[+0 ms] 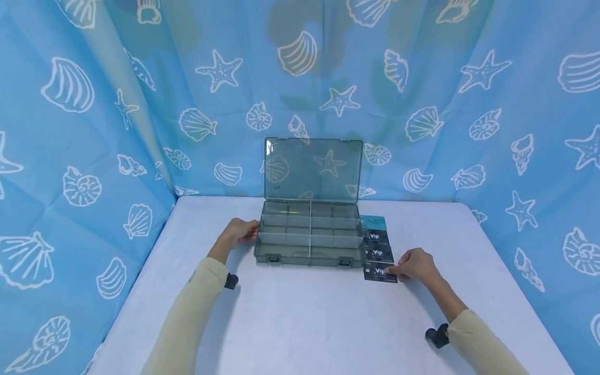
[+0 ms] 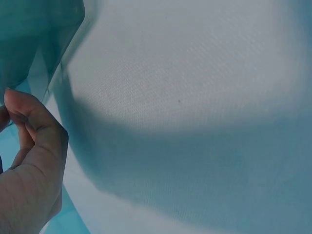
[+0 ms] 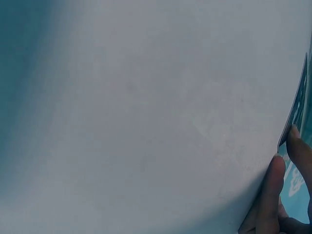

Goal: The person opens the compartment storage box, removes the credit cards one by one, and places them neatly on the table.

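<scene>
A grey translucent compartment box (image 1: 310, 250) stands on the table with its lid (image 1: 313, 169) raised upright at the back. At its left side, my left hand (image 1: 240, 230) holds the wall with curled fingers; in the left wrist view that hand (image 2: 36, 146) meets the box's corner (image 2: 44, 29). To the right of the box, black cards marked "Vip" lie in a column. My right hand (image 1: 416, 264) pinches the nearest black card (image 1: 375, 276) by its right edge. In the right wrist view, thumb and finger of the right hand (image 3: 287, 180) meet at the card's (image 3: 295, 114) corner.
Two more black cards (image 1: 378, 254) and a teal card (image 1: 373, 223) lie behind the pinched one, along the box's right side. White cloth covers the table (image 1: 300, 317). A blue curtain (image 1: 262, 67) with shell prints surrounds its back and sides.
</scene>
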Tool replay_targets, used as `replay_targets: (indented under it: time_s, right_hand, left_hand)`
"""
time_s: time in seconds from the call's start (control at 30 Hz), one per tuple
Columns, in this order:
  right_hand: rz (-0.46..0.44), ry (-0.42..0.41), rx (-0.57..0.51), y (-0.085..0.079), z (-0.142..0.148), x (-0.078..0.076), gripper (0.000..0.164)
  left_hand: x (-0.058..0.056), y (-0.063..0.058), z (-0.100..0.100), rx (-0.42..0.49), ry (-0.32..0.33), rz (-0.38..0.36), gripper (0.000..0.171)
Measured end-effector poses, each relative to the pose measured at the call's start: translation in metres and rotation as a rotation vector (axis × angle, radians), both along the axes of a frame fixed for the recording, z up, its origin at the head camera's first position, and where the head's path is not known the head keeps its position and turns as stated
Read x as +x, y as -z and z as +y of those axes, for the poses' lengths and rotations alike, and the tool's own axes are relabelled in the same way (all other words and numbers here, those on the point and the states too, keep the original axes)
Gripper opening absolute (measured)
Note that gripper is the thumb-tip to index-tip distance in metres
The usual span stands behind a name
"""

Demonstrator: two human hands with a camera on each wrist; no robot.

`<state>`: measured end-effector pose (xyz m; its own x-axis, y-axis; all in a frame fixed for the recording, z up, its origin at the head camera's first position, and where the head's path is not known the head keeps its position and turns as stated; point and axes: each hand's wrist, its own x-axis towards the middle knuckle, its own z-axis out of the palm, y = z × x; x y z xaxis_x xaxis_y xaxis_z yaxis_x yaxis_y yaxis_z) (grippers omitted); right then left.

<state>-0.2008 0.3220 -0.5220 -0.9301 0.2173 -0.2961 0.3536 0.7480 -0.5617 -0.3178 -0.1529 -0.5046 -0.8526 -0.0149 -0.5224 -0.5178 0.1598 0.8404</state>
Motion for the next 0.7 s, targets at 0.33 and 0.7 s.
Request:
replay_targets:
  time_s: [0.33, 0.7]
  right_hand:
    - [-0.018, 0.018, -0.011, 0.0008, -0.0014, -0.0094, 0.042]
    - [-0.021, 0.024, 0.0, 0.002, -0.0013, -0.0097, 0.041]
  left_hand:
    - [0.0015, -0.0002, -0.0017, 0.015, -0.004, 0.018, 0.027]
    - [0.0062, -0.0011, -0.0047, 0.004, 0.003, 0.008, 0.027]
